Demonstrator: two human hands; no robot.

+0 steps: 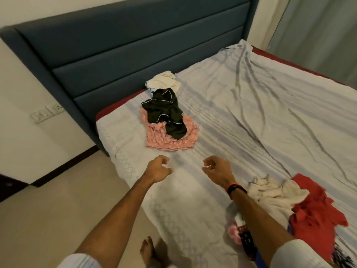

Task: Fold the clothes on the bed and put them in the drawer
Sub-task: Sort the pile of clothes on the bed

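Left hand [158,168] and right hand [216,170] loosely curled, holding nothing, above the bed [251,117] near black garment [166,113].

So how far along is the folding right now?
Nothing looks folded. The left hand and right hand hover over the sheet, holding nothing. Left: the black garment on the pink one, a white piece, and the near pile.

Short white sleeves [295,254] on both arms, bare foot [147,250], plus a black-and-orange wristband [236,188] on the right wrist.
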